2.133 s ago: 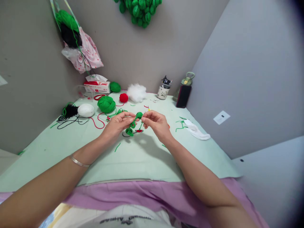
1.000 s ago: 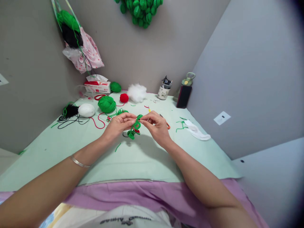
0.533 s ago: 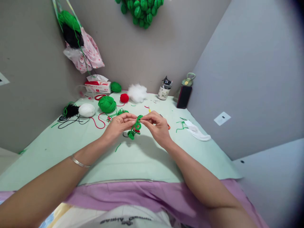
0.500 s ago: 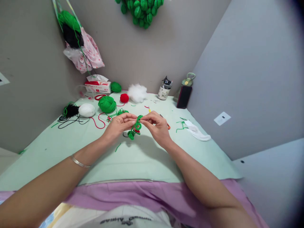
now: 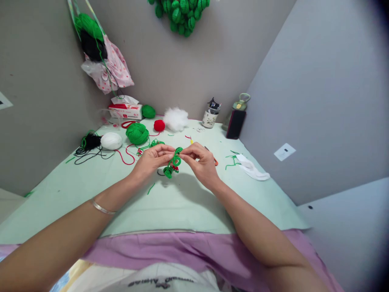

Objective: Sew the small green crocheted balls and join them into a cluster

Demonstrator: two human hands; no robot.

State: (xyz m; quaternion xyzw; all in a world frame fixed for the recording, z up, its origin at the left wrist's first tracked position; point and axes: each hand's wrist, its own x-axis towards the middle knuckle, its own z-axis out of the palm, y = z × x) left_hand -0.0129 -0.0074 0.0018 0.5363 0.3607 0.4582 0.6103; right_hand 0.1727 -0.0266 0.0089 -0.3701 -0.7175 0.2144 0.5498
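A small green crocheted piece (image 5: 176, 161) with loops and a bit of red hangs between my hands, above the table. My left hand (image 5: 156, 158) pinches its upper left side between thumb and fingers. From the right, my right hand (image 5: 199, 160) has thumb and forefinger closed at the top edge of the same piece. Whether a hook or needle is in those fingertips is too small to tell. Just behind my left hand lies more green yarn work (image 5: 157, 143). A yellow-handled tool (image 5: 191, 140) partly shows behind my right hand.
Balls of green yarn (image 5: 137, 134), red yarn (image 5: 159, 125) and white yarn (image 5: 111, 141) lie at the back left. White stuffing (image 5: 176, 119), a jar (image 5: 210, 115) and a phone (image 5: 236, 124) against a bottle stand along the back. White fabric (image 5: 252, 168) lies right.
The green piece has shifted very slightly between my fingertips. Both hands stay in nearly the same place.
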